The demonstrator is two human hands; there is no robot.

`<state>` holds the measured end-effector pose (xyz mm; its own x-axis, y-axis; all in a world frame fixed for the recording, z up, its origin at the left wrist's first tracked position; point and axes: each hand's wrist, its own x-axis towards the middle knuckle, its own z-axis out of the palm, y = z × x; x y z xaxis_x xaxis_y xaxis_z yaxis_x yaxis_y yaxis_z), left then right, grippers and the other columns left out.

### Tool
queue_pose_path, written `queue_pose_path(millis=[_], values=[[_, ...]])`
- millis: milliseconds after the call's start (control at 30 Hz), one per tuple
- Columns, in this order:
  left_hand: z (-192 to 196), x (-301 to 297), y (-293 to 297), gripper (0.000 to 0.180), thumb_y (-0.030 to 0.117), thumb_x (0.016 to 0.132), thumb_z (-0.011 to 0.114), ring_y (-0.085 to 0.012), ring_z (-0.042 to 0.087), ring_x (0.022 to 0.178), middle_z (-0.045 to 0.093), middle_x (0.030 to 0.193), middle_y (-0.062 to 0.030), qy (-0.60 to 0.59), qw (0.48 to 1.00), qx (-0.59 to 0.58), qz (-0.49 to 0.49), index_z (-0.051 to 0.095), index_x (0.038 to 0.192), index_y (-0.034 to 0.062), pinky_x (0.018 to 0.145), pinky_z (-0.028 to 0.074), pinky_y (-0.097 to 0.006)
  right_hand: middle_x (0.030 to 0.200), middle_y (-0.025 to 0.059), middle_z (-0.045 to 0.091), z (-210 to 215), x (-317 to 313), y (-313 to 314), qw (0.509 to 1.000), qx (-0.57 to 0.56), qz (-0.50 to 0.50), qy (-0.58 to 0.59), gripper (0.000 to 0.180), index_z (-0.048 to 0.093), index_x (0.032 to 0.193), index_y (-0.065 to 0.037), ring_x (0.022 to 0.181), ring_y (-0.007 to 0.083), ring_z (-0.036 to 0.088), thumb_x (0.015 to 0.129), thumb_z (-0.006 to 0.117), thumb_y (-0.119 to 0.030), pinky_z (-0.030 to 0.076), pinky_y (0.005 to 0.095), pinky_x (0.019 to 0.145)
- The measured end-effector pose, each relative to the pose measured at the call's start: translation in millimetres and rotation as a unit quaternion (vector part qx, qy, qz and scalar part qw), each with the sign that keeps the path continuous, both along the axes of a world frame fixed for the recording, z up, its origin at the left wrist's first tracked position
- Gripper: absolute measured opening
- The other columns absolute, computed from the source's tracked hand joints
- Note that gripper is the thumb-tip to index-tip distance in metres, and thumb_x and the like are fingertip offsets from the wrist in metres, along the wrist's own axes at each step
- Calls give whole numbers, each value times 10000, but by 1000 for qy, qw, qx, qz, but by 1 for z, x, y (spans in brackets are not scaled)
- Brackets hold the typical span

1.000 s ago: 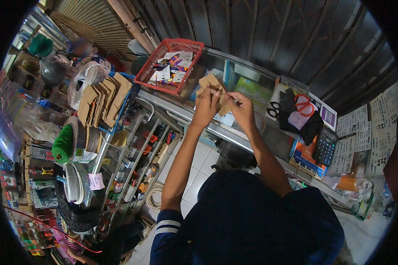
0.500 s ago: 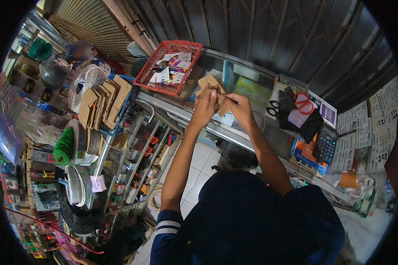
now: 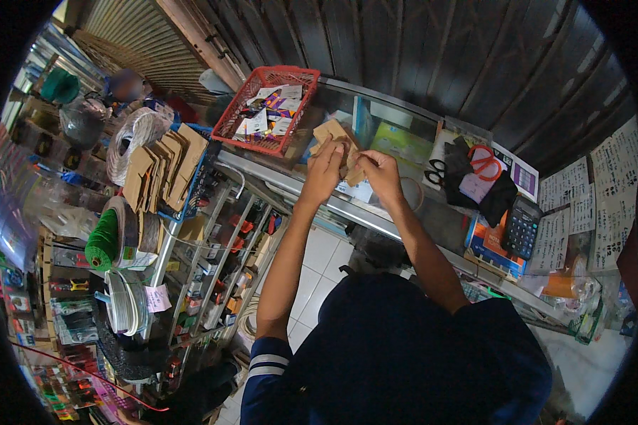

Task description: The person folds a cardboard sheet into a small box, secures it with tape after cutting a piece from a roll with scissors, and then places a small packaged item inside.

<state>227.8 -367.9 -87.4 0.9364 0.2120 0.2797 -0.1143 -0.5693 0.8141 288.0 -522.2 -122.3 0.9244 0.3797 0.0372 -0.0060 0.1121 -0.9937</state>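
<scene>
Over the glass counter (image 3: 432,219), both my hands are on a folded piece of brown cardboard (image 3: 331,129). My left hand (image 3: 324,171) is closed on its near left side, with the fingers pointing up along it. My right hand (image 3: 381,175) pinches its right edge between thumb and fingertips. The fingers hide part of the cardboard, so its full shape is not visible. A roll of tape (image 3: 410,194) lies beside my right wrist.
A red plastic basket (image 3: 230,101) of small printed packets stands left of my hands. Flat brown cardboard pieces (image 3: 179,161) fill a blue basket farther left. Black-handled scissors (image 3: 434,172), orange-red scissor handles (image 3: 485,164), a black cloth (image 3: 502,198) and a calculator (image 3: 522,228) lie right.
My left fingers have straightened and lie flatter along the cardboard. My right hand keeps its pinch on the edge, almost in the same place. The whole view has shifted slightly.
</scene>
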Motion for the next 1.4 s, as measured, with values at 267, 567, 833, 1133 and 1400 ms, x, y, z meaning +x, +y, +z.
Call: queue_pose_path(millis=[267, 567, 833, 1133, 1400], values=[[-8, -2, 2, 374, 68, 1017, 468, -250, 603, 1254, 613, 1382, -175, -15, 991, -132, -33, 442, 1384, 2, 991, 460, -327, 810, 48, 698, 8, -19, -6, 994, 2, 31, 103, 238, 717, 1050, 42, 625, 71, 535, 947, 662, -166, 428, 224, 567], [-21, 3, 3, 396, 8, 977, 473, -186, 677, 1053, 652, 1346, -169, -26, 989, -143, -26, 429, 1371, 10, 846, 498, -295, 808, 39, 717, -1, -14, -8, 994, -4, 44, 100, 242, 720, 1055, 8, 581, 67, 516, 958, 639, -199, 397, 214, 515], [-32, 12, 0, 404, 45, 1002, 559, -151, 608, 1160, 656, 1335, -119, -38, 990, -138, -16, 400, 1374, 33, 983, 472, -298, 870, 77, 709, 3, -10, -13, 991, -5, 68, 111, 275, 705, 1111, 25, 626, 96, 543, 998, 561, -181, 433, 237, 591], [-40, 18, -11, 679, 31, 862, 719, -325, 635, 1160, 690, 1218, -158, -145, 986, -56, 54, 375, 1446, 58, 1013, 465, -405, 869, 72, 729, 8, -12, -13, 988, -15, 71, 136, 329, 705, 1119, -43, 662, 102, 575, 977, 566, -306, 385, 251, 572], [-36, 17, -9, 864, -2, 841, 767, -238, 580, 1264, 703, 1181, -158, -100, 991, -36, 77, 252, 1529, 91, 1063, 445, -399, 913, 86, 728, 30, -19, -15, 985, -33, 75, 154, 296, 694, 1114, 5, 739, 130, 649, 1006, 576, -245, 460, 260, 589]])
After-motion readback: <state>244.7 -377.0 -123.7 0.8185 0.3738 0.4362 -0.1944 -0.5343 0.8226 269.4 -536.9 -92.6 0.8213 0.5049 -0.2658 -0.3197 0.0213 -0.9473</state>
